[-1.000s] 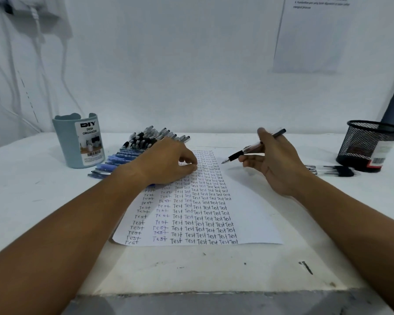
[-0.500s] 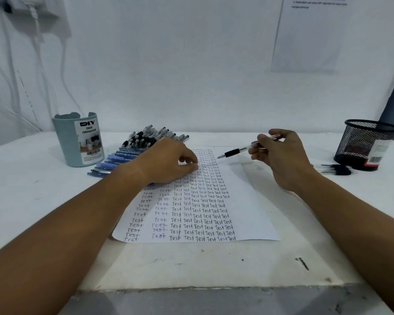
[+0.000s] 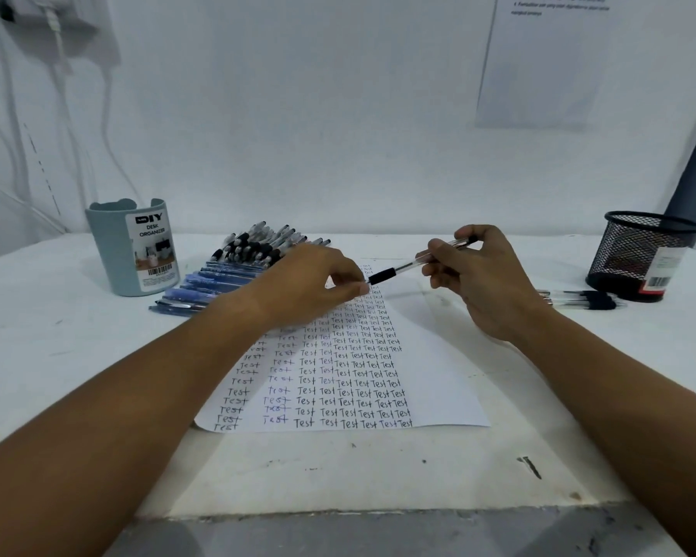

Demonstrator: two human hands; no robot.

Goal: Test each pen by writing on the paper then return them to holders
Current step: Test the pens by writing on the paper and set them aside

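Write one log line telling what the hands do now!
right hand: holds pen | left hand: fingertips at pen tip | paper: rows of "Test"

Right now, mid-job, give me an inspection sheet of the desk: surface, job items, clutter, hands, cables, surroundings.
Surface: white table, scuffed and marked near the front edge.
Job's things: paper filled with "Test" rows; clear pen; blue pens and black-grip pens piled by the grey organizer; mesh holder with three pens beside it.
Clutter: nothing seen.
Hands: right hand holds the pen's barrel; left hand pinches at its tip end.
Cables: white cables on the left wall.
Surroundings: white wall, posted sheet.
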